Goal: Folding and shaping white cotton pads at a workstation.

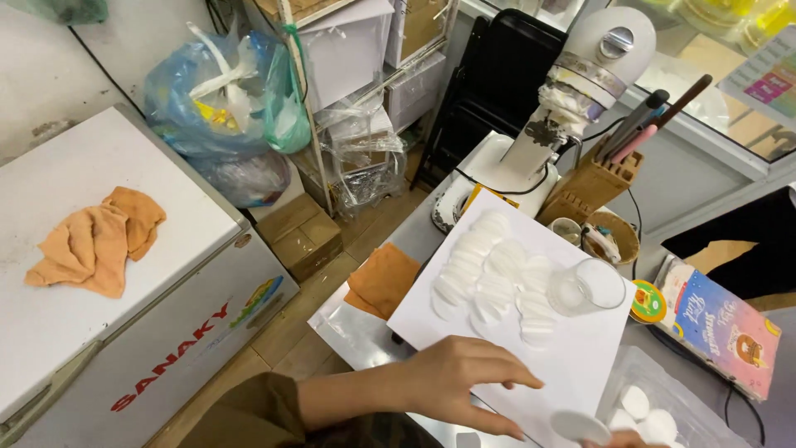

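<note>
1. Packages: a colourful flat packet [720, 325] lies at the right table edge, with a round yellow-green lid [647, 302] just left of it.
2. A clear plastic tray [663, 406] near right holds white discs.
3. A clear cup [586, 287] lies tipped on the white sheet [580, 357], beside rows of round dough discs [497, 274].
4. The left hand [464, 383] rests fingers spread on the sheet, holding nothing; the right hand [622, 440], barely visible, touches a white disc [579, 426], grip unclear.

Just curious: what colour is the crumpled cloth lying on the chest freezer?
Orange, seen from the head camera: the cloth on the white freezer.
</note>
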